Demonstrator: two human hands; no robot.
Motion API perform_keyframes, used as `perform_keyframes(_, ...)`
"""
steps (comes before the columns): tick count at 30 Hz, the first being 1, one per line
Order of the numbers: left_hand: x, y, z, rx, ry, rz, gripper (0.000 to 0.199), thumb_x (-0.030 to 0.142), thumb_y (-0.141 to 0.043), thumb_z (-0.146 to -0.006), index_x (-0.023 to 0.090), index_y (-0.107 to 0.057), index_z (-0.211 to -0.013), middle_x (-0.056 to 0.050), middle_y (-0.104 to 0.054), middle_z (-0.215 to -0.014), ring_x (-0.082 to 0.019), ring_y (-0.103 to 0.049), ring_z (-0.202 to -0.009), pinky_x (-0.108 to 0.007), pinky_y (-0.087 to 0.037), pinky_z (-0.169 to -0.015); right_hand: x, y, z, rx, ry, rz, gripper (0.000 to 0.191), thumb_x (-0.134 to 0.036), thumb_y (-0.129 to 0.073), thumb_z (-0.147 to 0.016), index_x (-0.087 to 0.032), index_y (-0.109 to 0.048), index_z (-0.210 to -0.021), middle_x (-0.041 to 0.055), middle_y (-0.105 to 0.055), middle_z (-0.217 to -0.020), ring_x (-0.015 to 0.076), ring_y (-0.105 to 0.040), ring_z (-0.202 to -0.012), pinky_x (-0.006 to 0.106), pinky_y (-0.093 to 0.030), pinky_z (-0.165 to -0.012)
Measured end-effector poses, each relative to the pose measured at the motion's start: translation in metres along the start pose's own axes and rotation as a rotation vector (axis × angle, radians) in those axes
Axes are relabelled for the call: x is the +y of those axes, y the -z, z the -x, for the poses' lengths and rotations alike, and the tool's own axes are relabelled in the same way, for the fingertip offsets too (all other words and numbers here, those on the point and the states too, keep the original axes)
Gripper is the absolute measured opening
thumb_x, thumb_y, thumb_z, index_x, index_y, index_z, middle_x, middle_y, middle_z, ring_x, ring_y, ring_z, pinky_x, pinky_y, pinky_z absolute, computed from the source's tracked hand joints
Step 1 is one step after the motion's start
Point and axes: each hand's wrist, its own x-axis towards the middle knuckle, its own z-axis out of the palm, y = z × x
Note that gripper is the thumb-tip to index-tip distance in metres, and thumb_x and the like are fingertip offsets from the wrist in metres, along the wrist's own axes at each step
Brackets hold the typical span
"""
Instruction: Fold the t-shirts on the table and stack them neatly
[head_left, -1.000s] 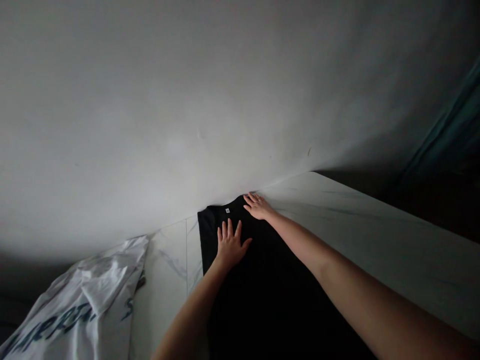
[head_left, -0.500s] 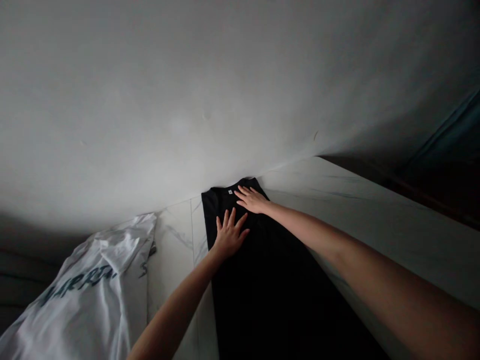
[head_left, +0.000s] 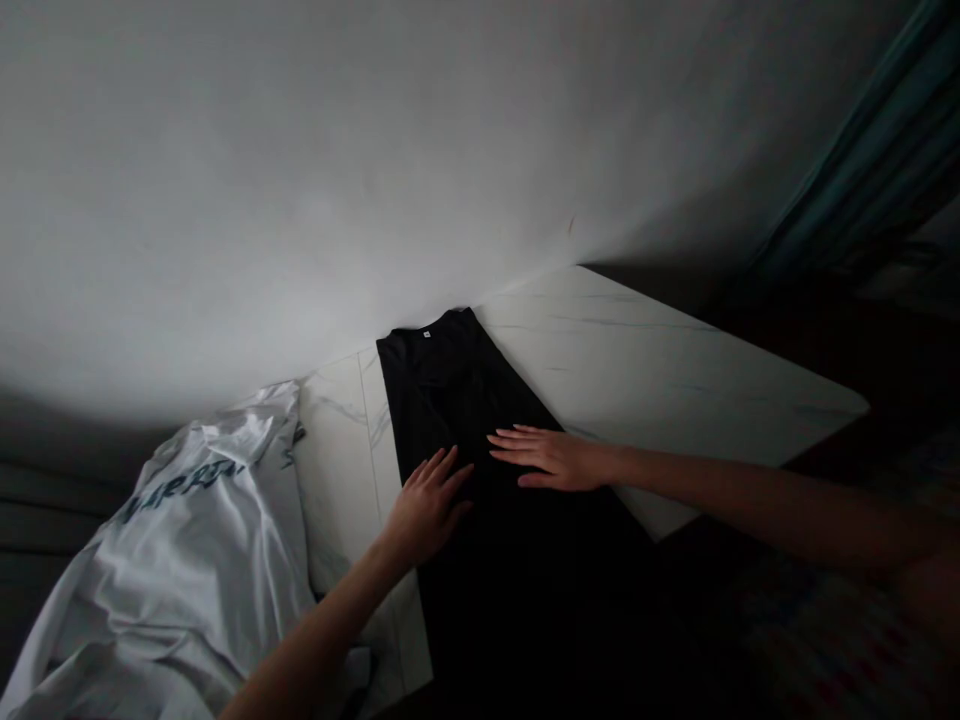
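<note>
Once drawn back from near the collar, spread palm-down over the middle of the black garment with left hand and right hand, fingers extended, gripping nothing; whether pressing or hovering, hard to tell in such dimness. Probably smoothing down its length, judging by the uncovered upper part, only lightly creased. Laid on the marbled surface, with collar end close to the wall. Broad room to the right, out to slanting edges; narrower strip to the left, before the white shirt.
</note>
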Motion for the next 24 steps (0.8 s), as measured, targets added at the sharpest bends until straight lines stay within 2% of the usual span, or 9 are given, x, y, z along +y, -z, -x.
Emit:
perform_keyframes(2,0.001,0.012,-0.03,0.054,0.101,0.009,0.031,0.03,-0.047,-0.098,0.024,-0.062,-0.124,-0.008,-0.065,-0.128,-0.022,-0.06,-0.118,-0.039,-0.048,-0.103,-0.001,0.003,-0.008,0.121,-0.078,-0.056,0.048,-0.043,-0.043,-0.102,-0.024,-0.049,-0.145,0.0066,-0.046,-0.152,0.0203,-0.042,-0.14,0.042,-0.033,-0.118)
perform_keyframes(4,-0.001,0.023,-0.071,0.112,0.192,-0.049,0.024,0.025,-0.049,-0.096,0.023,-0.064,-0.115,-0.006,-0.069,-0.114,-0.021,-0.062,-0.108,-0.035,-0.05,-0.098,0.007,0.009,-0.026,0.324,-0.231,-0.045,0.038,-0.033,-0.044,-0.101,-0.022,-0.061,-0.133,0.0081,-0.062,-0.136,0.0205,-0.058,-0.124,0.038,-0.045,-0.107)
perform_keyframes(6,-0.004,0.03,-0.113,0.136,0.229,-0.153,0.024,0.024,-0.053,-0.094,0.023,-0.063,-0.116,-0.008,-0.065,-0.117,-0.024,-0.058,-0.112,-0.037,-0.049,-0.096,0.018,0.017,-0.05,0.464,-0.391,0.036,0.031,-0.022,-0.047,-0.098,-0.019,-0.07,-0.118,0.0097,-0.071,-0.117,0.0209,-0.066,-0.108,0.036,-0.05,-0.097)
perform_keyframes(8,-0.008,0.031,-0.148,0.112,0.226,-0.24,0.027,0.02,-0.053,-0.093,0.022,-0.061,-0.118,-0.01,-0.06,-0.123,-0.026,-0.054,-0.117,-0.04,-0.048,-0.096,0.03,0.025,-0.076,0.503,-0.508,0.123,0.03,-0.013,-0.048,-0.093,-0.016,-0.073,-0.108,0.011,-0.073,-0.107,0.021,-0.067,-0.1,0.034,-0.051,-0.093)
perform_keyframes(10,-0.013,0.028,-0.17,0.071,0.232,-0.293,0.029,0.013,-0.048,-0.092,0.021,-0.06,-0.117,-0.012,-0.058,-0.124,-0.028,-0.052,-0.118,-0.042,-0.047,-0.095,0.039,0.032,-0.096,0.503,-0.565,0.165,0.03,-0.008,-0.048,-0.091,-0.015,-0.075,-0.103,0.0125,-0.072,-0.104,0.0216,-0.066,-0.099,0.033,-0.05,-0.092)
perform_keyframes(14,-0.032,0.024,-0.179,0.019,0.269,-0.336,0.033,0.007,-0.041,-0.092,0.021,-0.062,-0.113,-0.012,-0.061,-0.115,-0.025,-0.057,-0.109,-0.038,-0.048,-0.091,0.049,0.027,-0.109,0.514,-0.579,0.159,0.029,-0.008,-0.049,-0.091,-0.014,-0.074,-0.105,0.0126,-0.069,-0.103,0.021,-0.065,-0.098,0.032,-0.05,-0.091)
perform_keyframes(18,-0.054,0.026,-0.174,0.067,0.308,-0.327,0.034,0.009,-0.035,-0.096,0.022,-0.062,-0.112,-0.011,-0.062,-0.114,-0.023,-0.059,-0.106,-0.032,-0.05,-0.083,0.052,0.009,-0.104,0.525,-0.454,0.2,0.036,-0.012,-0.049,-0.094,-0.016,-0.066,-0.126,0.0142,-0.061,-0.126,0.0224,-0.058,-0.116,0.037,-0.046,-0.103)
perform_keyframes(21,-0.064,0.026,-0.175,0.146,0.361,-0.264,0.031,0.01,-0.037,-0.096,0.022,-0.063,-0.108,-0.008,-0.063,-0.113,-0.02,-0.06,-0.105,-0.027,-0.05,-0.08,0.053,0.002,-0.105,0.432,-0.344,0.286,0.042,-0.023,-0.048,-0.097,-0.016,-0.058,-0.137,0.0149,-0.051,-0.145,0.0273,-0.047,-0.133,0.045,-0.037,-0.113)
perform_keyframes(24,-0.068,0.025,-0.177,0.155,0.328,-0.23,0.03,0.01,-0.039,-0.095,0.022,-0.065,-0.104,-0.007,-0.066,-0.11,-0.019,-0.062,-0.104,-0.026,-0.05,-0.081,0.052,0.001,-0.106,0.308,-0.342,0.332,0.051,-0.037,-0.046,-0.1,-0.013,-0.049,-0.145,0.0147,-0.041,-0.154,0.0304,-0.034,-0.144,0.05,-0.028,-0.118)
